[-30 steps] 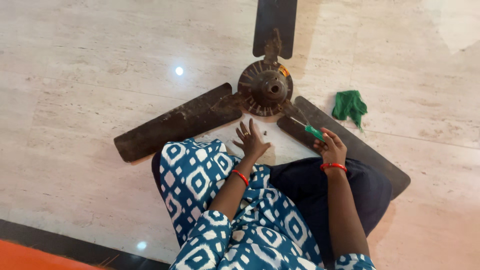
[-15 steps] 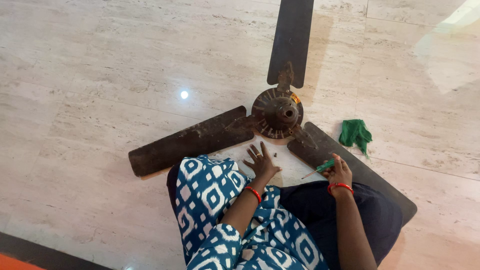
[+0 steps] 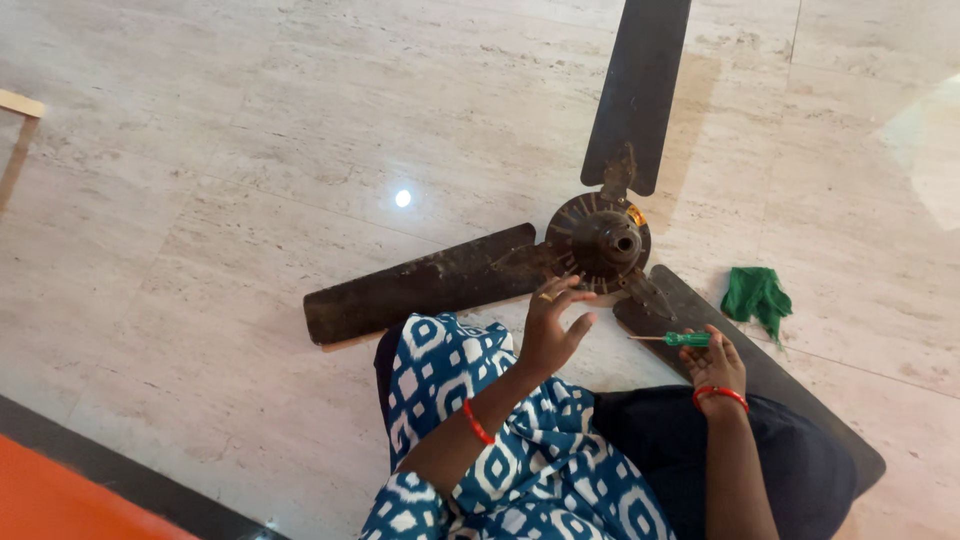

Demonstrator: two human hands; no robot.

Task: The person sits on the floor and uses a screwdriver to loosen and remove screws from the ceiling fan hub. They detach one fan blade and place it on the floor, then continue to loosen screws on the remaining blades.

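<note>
I see open floor left of the ceiling fan; its three blades, my knees and a green cloth crowd the near side

I sit on a pale, glossy stone floor with thin tile joints. A small round glare shines on it ahead of me, and a brighter patch lies at the right edge. A dark border strip and an orange surface fill the lower left corner.

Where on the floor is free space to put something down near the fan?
Free: floor left of the far blade, beyond the left blade. Crowded: around the hub, left hand, right hand with screwdriver, green cloth.
</note>
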